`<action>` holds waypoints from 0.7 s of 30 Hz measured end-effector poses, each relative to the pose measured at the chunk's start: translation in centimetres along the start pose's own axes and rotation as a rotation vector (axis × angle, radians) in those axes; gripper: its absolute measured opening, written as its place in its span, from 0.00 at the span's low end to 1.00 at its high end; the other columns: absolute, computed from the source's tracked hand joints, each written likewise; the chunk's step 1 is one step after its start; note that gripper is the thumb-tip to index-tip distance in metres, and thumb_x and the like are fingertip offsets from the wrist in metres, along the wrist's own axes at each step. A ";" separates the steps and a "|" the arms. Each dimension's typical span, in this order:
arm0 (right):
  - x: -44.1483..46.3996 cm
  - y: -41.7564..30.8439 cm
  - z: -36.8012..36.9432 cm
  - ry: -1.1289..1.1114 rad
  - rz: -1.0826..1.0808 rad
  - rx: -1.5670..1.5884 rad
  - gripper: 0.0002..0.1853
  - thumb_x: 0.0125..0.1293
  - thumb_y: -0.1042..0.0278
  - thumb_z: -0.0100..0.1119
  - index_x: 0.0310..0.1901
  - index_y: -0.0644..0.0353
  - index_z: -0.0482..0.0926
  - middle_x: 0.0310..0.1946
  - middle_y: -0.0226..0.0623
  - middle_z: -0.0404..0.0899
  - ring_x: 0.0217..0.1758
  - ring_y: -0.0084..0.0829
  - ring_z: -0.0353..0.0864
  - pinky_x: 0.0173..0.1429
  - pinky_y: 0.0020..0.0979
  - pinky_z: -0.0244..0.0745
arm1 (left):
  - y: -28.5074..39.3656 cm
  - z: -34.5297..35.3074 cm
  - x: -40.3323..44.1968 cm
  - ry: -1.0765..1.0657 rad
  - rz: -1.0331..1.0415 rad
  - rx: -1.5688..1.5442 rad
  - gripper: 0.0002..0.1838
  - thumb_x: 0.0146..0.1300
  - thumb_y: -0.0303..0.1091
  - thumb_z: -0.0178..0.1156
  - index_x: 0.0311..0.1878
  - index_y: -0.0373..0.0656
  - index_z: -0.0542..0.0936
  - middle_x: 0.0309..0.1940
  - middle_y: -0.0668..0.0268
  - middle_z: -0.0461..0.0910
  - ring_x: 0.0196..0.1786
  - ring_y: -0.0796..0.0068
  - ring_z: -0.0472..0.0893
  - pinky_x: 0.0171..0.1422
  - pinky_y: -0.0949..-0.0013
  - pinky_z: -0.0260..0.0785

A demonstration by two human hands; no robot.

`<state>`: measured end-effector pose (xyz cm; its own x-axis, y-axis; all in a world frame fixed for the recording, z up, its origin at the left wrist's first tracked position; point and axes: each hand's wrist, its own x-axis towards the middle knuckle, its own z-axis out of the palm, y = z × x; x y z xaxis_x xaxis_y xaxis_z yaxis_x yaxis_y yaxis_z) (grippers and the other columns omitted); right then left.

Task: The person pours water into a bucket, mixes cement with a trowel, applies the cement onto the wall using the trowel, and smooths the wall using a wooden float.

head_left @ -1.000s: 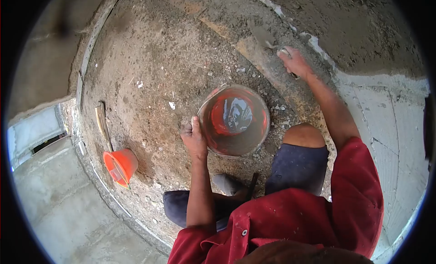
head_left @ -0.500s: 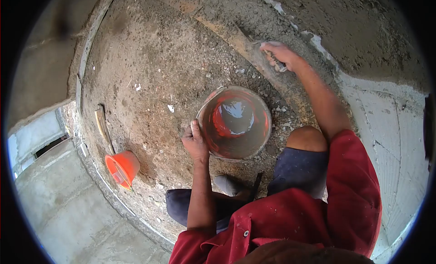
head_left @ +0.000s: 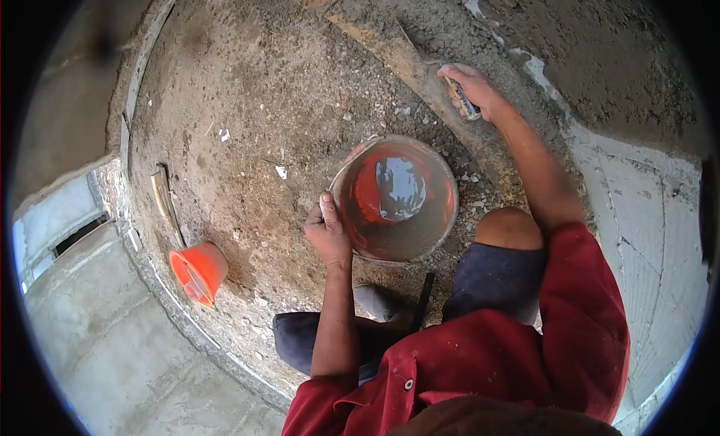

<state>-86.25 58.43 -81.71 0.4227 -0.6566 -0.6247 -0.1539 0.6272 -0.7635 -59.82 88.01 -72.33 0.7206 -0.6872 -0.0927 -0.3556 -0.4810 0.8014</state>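
Observation:
My left hand (head_left: 328, 232) grips the left rim of a round bucket (head_left: 450, 203), thumb lying over the edge. Inside, grey residue coats the reddish wall, and shiny liquid (head_left: 401, 187) reflects light at the bottom. Up and to the right, my right hand (head_left: 469, 91) is closed around the handle of a trowel (head_left: 407, 37). Its thin blade is seen nearly edge-on at the wet grey mortar (head_left: 450, 34), beside a long board (head_left: 390, 53) on the ground. How far the blade sinks into the mortar I cannot tell.
An orange bucket (head_left: 212, 262) lies tilted at the lower left, near a wooden-handled tool (head_left: 165, 207). Gravelly soil (head_left: 247, 121) spreads around the bucket. A rough plastered wall (head_left: 600, 53) and a smoother grey surface (head_left: 637, 211) stand on the right. My knee (head_left: 510, 230) is close to the bucket.
My right hand and the trowel have shifted slightly to the right. The bucket under my left hand sits slightly further right and up in view, and the camera view has also moved a little.

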 end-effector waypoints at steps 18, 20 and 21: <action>6.8 -6.6 6.9 0.281 -0.235 0.101 0.18 0.82 0.50 0.56 0.47 0.59 0.78 0.25 0.29 0.76 0.19 0.23 0.74 0.25 0.34 0.73 | -0.9 0.6 -0.9 0.043 -0.107 -0.027 0.30 0.81 0.48 0.60 0.23 0.38 0.70 0.19 0.72 0.64 0.28 0.79 0.62 0.32 0.64 0.58; 6.4 -6.7 6.5 0.284 -0.247 -0.265 0.22 0.81 0.47 0.55 0.52 0.61 0.79 0.27 0.33 0.80 0.24 0.26 0.79 0.33 0.38 0.78 | -0.7 1.1 -1.4 0.031 -0.127 -0.058 0.30 0.81 0.48 0.61 0.23 0.38 0.70 0.19 0.72 0.65 0.28 0.79 0.62 0.32 0.65 0.58; 6.7 -7.0 6.7 0.237 -0.254 -0.493 0.24 0.81 0.46 0.54 0.56 0.63 0.79 0.29 0.35 0.83 0.27 0.29 0.83 0.39 0.42 0.80 | -0.7 1.3 -1.4 0.026 -0.123 -0.049 0.30 0.81 0.48 0.60 0.23 0.38 0.71 0.19 0.72 0.65 0.28 0.79 0.62 0.32 0.65 0.58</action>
<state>-76.36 52.39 -79.46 0.2985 -0.8715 -0.3891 -0.4939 0.2078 -0.8443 -61.35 88.62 -73.50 0.7722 -0.6101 -0.1773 -0.2348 -0.5333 0.8127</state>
